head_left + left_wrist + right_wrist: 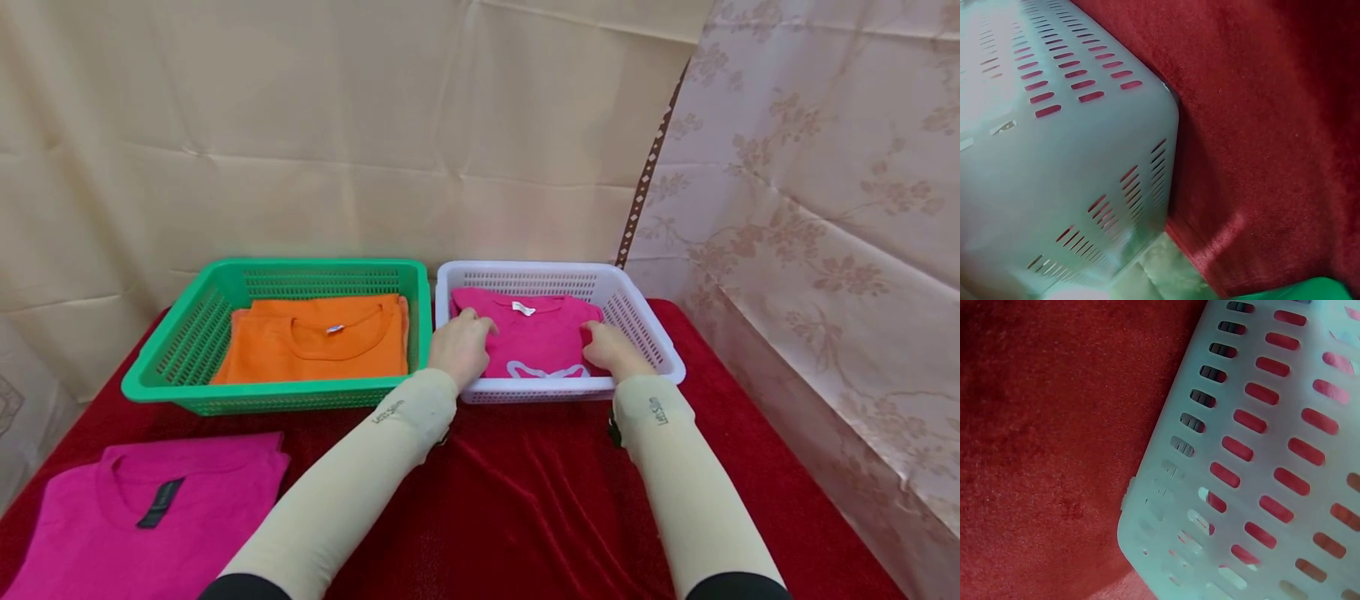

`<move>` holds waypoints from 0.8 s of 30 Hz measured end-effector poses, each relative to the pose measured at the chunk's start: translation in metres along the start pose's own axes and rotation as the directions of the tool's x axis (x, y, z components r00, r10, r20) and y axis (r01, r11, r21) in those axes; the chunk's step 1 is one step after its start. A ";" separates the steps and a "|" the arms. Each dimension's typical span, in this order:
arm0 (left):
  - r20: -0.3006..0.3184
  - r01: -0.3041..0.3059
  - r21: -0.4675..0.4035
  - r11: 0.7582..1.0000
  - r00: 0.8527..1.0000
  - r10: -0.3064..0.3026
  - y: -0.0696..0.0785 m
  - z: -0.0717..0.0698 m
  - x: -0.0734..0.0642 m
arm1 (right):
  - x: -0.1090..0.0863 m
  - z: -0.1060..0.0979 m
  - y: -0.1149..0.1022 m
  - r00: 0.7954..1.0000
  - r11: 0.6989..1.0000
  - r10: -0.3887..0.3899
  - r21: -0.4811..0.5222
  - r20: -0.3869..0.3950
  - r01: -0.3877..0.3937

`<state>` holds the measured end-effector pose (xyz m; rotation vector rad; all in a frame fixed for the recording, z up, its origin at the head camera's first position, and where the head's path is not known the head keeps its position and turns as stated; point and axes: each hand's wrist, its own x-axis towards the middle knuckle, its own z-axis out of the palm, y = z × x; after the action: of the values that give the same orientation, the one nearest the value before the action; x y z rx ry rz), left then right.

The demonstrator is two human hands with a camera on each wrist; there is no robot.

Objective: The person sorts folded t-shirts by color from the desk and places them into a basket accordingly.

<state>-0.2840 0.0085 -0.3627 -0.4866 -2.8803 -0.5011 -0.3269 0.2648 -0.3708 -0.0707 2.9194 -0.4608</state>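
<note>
A folded bright pink T-shirt [536, 337] with a white neck label and a pale outline print lies in the white basket [660, 350]. My left hand [461, 343] grips the shirt's left side, its fingers curved and partly hidden. At the opposite side my right hand [613, 348] holds the edge with the thumb over the cloth, the other fingers mostly hidden. Both forearms reach over the basket's front rim. The left wrist view shows only the slotted outside of the white basket [1085, 156]; the right wrist view likewise shows its slotted wall [1260, 462].
Left of the white basket stands a green basket [180, 333] holding folded orange shirts [337, 333]. A folded magenta shirt [165, 508] with a dark label lies at the front left. Red velvet cloth [510, 500] covers the table, and curtains [337, 133] hang behind and to the right.
</note>
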 end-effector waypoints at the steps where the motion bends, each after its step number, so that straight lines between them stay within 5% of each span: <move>1: 0.001 0.002 -0.007 1.000 1.000 -0.002 0.000 0.000 0.000 | 0.000 0.000 0.000 1.000 1.000 0.002 0.005 -0.009 -0.002; 7: -0.001 0.006 -0.047 0.999 1.000 -0.006 -0.001 0.000 0.000 | 0.001 -0.001 0.001 0.991 0.999 0.026 0.047 -0.132 -0.020; 11: -0.065 -0.009 -0.119 0.993 0.998 0.001 -0.002 0.000 -0.003 | -0.001 -0.003 0.000 0.953 0.991 0.061 0.129 -0.297 -0.023; 14: -0.161 -0.048 -0.178 0.983 0.987 0.020 -0.005 0.001 -0.009 | -0.004 -0.004 -0.002 0.892 0.971 0.107 0.239 -0.439 0.001; 18: -0.277 -0.114 -0.232 0.966 0.960 0.047 -0.007 0.003 -0.019 | -0.010 -0.004 -0.006 0.765 0.925 0.175 0.369 -0.620 0.087; 21: -0.310 -0.148 -0.283 0.948 0.949 0.055 -0.006 0.004 -0.029 | -0.014 -0.005 -0.009 0.672 0.890 0.217 0.426 -0.708 0.161; 24: -0.318 -0.173 -0.353 0.919 0.946 0.056 -0.004 0.002 -0.040 | -0.019 -0.004 -0.012 0.636 0.845 0.250 0.486 -0.730 0.225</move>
<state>-0.2484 -0.0059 -0.3749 -0.5749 -2.4472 -1.0226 -0.3086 0.2566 -0.3599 0.3175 3.4100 -1.6883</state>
